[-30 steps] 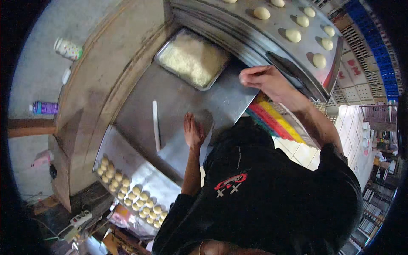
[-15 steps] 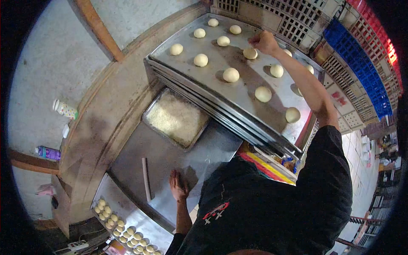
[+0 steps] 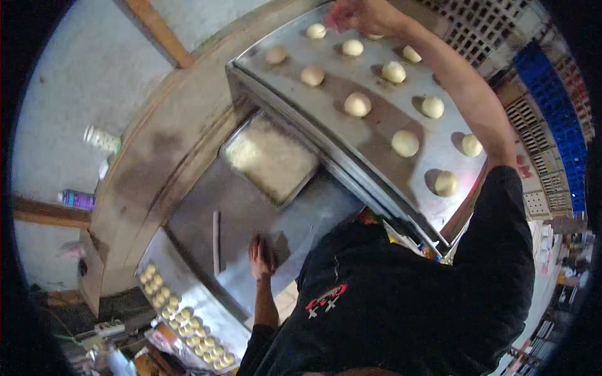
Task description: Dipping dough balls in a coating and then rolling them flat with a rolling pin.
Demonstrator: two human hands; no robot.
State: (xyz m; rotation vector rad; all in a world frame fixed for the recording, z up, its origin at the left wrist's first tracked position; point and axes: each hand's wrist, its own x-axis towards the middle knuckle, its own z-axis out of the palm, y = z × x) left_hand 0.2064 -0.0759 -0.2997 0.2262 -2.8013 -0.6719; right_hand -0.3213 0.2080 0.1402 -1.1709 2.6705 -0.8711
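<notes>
My right hand (image 3: 360, 15) reaches over the far edge of a metal baking tray (image 3: 411, 175), close to a round dough ball (image 3: 315, 31). Its fingers are blurred, so I cannot make out what they hold, if anything. Other pale dough balls sit spaced apart across this tray, among them a dough ball (image 3: 357, 104) near the middle. My left hand (image 3: 261, 258) rests on the metal tabletop (image 3: 248, 232) with its fingers stretched out, holding nothing. Beside it on the left lies a thin wooden rolling pin (image 3: 216, 243).
Beyond my left hand stands a pan of pale crumbly stuff (image 3: 266, 156). At lower left, a second tray (image 3: 222, 319) bears many small dough balls (image 3: 188, 326). Plastic crates (image 3: 545, 125) stand at right. A purple bottle (image 3: 77, 199) is at far left.
My right hand has moved left and farther away, from one dough ball toward another near the far edge. The whole view has shifted slightly. My left hand stays on the tabletop.
</notes>
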